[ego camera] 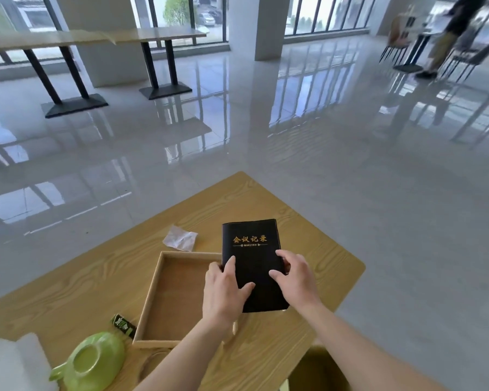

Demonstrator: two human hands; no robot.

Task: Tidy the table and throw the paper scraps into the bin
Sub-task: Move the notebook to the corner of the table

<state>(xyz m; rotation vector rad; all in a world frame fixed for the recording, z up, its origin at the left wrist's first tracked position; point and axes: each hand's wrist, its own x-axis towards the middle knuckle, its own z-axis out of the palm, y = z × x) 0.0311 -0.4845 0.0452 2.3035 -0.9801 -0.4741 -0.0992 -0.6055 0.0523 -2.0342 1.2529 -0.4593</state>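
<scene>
Both hands hold a black notebook with gold lettering, near the middle of the counter. The left hand grips its left edge, thumb laid across the cover. The right hand takes the right edge, thumb and forefinger on the cover and the other fingers curled round the side. I cannot tell whether the notebook lies flat or is slightly raised. Its left edge overlaps the far right corner of a shallow tray.

A crumpled white scrap lies on the counter just beyond the tray's far edge, left of the notebook and apart from both hands.

Toward the near left corner a green bowl sits upside down. A small dark packet lies between it and the tray, touching the tray's left wall. White foam sits at the left edge beside the bowl. A brown box shows below the near right edge, partly behind the right forearm.
</scene>
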